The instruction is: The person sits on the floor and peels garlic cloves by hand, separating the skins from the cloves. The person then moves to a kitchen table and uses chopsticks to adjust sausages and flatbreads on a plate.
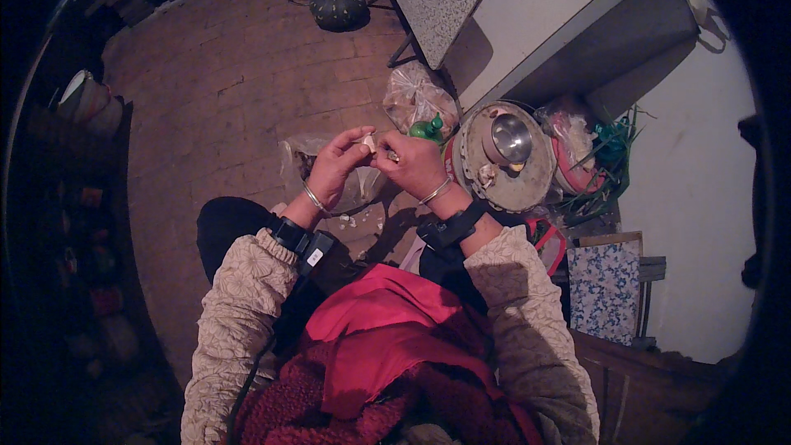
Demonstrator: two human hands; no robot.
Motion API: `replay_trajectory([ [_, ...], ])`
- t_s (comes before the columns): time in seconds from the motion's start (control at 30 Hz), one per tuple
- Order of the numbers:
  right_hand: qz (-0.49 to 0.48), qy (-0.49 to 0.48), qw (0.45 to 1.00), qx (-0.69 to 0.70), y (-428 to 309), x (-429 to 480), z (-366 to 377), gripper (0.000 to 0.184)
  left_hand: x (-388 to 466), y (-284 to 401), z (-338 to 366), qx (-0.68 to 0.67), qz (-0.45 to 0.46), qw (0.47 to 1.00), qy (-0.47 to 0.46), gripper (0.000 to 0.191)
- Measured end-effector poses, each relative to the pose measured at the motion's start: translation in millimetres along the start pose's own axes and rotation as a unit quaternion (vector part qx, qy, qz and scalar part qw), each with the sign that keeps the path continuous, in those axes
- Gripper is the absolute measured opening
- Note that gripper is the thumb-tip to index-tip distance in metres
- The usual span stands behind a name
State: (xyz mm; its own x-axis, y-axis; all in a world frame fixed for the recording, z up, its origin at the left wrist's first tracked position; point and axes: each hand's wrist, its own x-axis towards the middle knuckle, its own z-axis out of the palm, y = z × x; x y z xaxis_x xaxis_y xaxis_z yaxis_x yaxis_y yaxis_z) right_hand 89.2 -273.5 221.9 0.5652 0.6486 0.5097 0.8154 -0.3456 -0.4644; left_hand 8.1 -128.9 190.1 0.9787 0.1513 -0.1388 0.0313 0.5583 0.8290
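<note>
My left hand [337,167] holds a small whitish piece [369,142], perhaps a garlic clove, between thumb and fingertips. Close against it, my right hand [413,161] has its fingers curled around a small object [393,156], mostly hidden, that I cannot make out. Below both hands an open clear plastic bag [364,190] with dark contents lies on the floor, and small white scraps [347,220] are scattered nearby. To the right, a metal bowl [511,139] stands on a round lid [519,188], beside what looks like a partly peeled garlic bulb [487,175].
A tied clear bag [417,96] and a green bottle [426,130] stand beyond my right hand. Farther off are a speckled folding table [439,0] and a dark green pumpkin [338,7]. Green onions [621,179] and a blue-patterned board [604,287] are at the right.
</note>
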Motion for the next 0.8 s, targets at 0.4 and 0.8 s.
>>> replay_trajectory([
  [0.4,0.055,0.037,0.998,0.003,4.4,3.1,-1.2,0.012,2.4,0.5,-5.3,-0.051,-0.013,0.998,-0.03,0.03],
  [0.8,0.077,-0.08,0.991,0.069,1.1,2.5,-13.6,0.016,-0.1,1.9,-1.9,0.012,0.026,1.0,-0.013,0.035],
])
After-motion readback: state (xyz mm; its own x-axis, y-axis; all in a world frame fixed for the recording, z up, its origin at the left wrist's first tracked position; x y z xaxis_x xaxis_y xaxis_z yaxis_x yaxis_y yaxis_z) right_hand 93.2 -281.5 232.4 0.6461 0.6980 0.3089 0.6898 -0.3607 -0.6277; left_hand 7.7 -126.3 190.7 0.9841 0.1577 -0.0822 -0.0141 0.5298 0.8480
